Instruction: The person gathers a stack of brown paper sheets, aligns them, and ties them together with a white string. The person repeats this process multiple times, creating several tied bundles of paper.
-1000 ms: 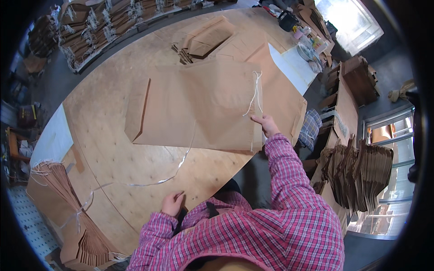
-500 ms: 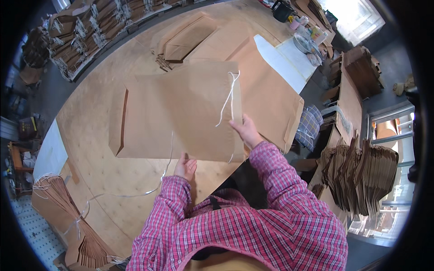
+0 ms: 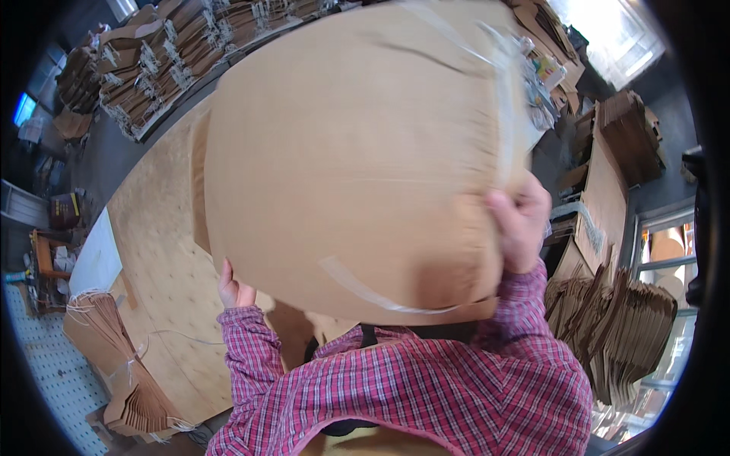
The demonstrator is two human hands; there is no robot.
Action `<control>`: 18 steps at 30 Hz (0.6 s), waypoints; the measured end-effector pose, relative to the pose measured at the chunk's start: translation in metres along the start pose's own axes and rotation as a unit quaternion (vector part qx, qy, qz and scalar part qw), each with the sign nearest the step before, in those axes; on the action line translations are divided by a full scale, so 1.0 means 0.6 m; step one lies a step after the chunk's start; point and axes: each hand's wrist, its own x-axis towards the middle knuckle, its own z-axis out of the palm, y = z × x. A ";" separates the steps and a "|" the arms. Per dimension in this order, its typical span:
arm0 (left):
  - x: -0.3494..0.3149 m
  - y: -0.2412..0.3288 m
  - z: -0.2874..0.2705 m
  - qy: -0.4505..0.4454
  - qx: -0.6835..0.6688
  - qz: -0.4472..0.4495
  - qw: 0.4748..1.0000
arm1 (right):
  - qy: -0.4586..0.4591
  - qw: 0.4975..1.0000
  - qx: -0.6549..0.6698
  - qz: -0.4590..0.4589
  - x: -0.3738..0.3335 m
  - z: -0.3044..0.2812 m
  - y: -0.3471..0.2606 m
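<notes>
A large brown paper bag (image 3: 342, 167) is raised in front of me, blurred by motion and covering much of the table. Along its right side runs a puckered seam with white string (image 3: 498, 114). My right hand (image 3: 523, 220) is closed around that seamed edge, thumb on the near face. Below the bag's lower left edge is my left hand (image 3: 237, 287), thumb pointing up and apart from the fingers. Its fingertips are partly hidden by the bag, and whether it touches the edge is unclear.
A pale wooden table (image 3: 160, 243) lies beneath. Tied brown bags (image 3: 125, 372) stand fanned at the lower left. More stacked bags (image 3: 608, 334) are on the right. Stringed bags (image 3: 160, 61) line the far left. A shelf board (image 3: 597, 190) runs along the right.
The bag has come up off the table towards me, its seamed side swinging up and right with my right hand. My left hand has shifted left.
</notes>
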 end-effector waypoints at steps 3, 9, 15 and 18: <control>-0.003 -0.080 0.076 -0.039 0.164 0.055 0.984 | 0.093 0.989 0.096 0.068 -0.060 -0.141 0.107; 0.075 -0.285 0.098 -0.068 0.433 -0.026 0.898 | 0.172 0.871 0.237 0.394 -0.241 -0.255 0.376; 0.158 -0.348 0.043 0.099 0.512 -0.027 0.853 | 0.168 0.838 0.323 0.406 -0.315 -0.242 0.528; 0.200 -0.358 0.062 0.145 0.416 0.016 0.898 | 0.173 0.837 0.291 0.430 -0.305 -0.249 0.563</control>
